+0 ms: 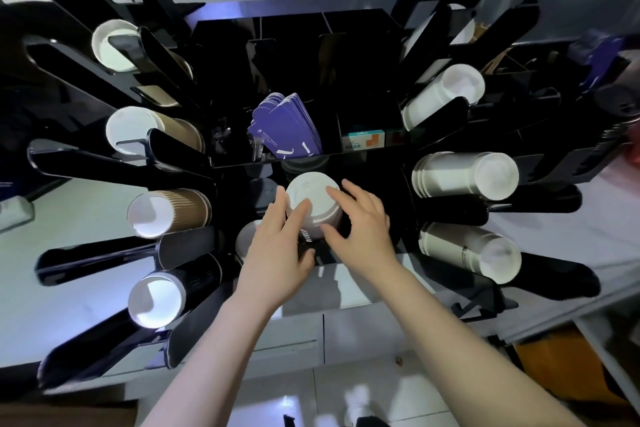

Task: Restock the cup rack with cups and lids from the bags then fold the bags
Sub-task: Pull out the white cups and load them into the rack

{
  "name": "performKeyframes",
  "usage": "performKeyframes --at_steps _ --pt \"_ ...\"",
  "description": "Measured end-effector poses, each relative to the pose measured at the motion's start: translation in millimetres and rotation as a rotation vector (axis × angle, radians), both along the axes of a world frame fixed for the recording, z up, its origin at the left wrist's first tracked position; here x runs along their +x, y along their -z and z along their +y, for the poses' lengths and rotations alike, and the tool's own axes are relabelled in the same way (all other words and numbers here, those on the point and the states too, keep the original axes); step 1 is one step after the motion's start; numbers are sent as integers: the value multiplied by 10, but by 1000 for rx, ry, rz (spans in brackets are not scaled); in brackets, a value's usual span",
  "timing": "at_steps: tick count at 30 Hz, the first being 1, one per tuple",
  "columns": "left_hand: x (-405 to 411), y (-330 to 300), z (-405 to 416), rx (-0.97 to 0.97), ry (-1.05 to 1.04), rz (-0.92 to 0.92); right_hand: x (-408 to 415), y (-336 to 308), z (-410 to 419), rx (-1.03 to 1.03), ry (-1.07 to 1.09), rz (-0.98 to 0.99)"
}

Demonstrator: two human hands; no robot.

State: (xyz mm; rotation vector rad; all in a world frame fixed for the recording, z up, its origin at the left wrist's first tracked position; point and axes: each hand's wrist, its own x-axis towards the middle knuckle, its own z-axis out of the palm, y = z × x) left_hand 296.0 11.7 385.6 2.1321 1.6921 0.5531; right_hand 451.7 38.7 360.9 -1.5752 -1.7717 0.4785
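While both bare arms reach in from below, the left hand (277, 246) and the right hand (363, 229) meet on a stack of white lids (311, 208) at the lower middle of the black cup rack (374, 55). The left grip is wrapped around the left side of the stack, thumb lying across the top lid; the right grip is grasping the right side, fingertips (334, 192) on the top lid and thumb against the stack's lower edge. Just above the stack, a shelf of the rack holds a bundle of purple sleeves (287, 125), with a small teal and orange box (363, 140) to their right. Left of the stack, 4 slanted slots show cup mouths facing outward: a white cup (110, 45) highest, then brown cups (152, 132), ribbed brown cups (166, 211) and a dark cup stack (159, 298) lowest. Right of the stack, 3 rows of white cups (464, 177) lie with their bases outward. Below the rack, a pale surface (69, 236) and white cupboard fronts (294, 343) show. Whether the lid stack rests on anything under the hands cannot be told.
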Motion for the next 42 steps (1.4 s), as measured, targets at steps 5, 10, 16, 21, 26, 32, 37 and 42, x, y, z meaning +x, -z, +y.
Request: performKeyframes --at_steps 5,10,16,21,26,32,37,42 --pt "-73 -48 -164 50 16 -82 -48 -246 -169 37 -33 168" --pt "-160 -137 -239 79 58 -144 -81 -425 -445 -29 -91 265" --pt "58 -261 -450 130 181 -318 79 -592 -829 -51 -51 286" --pt "487 -621 -519 227 261 -378 461 -1011 -1045 65 -74 291" --pt "1134 -973 -626 286 351 -407 1225 -1319 -1346 211 -24 325" --pt "2368 -1133 -864 299 406 -490 2517 -1444 -1855 275 107 305" --pt "3531 -1001 -1112 229 472 -556 3711 -1358 -2336 270 260 319" --pt "4507 -881 -1245 154 546 -585 4652 -1329 -2635 255 416 299"
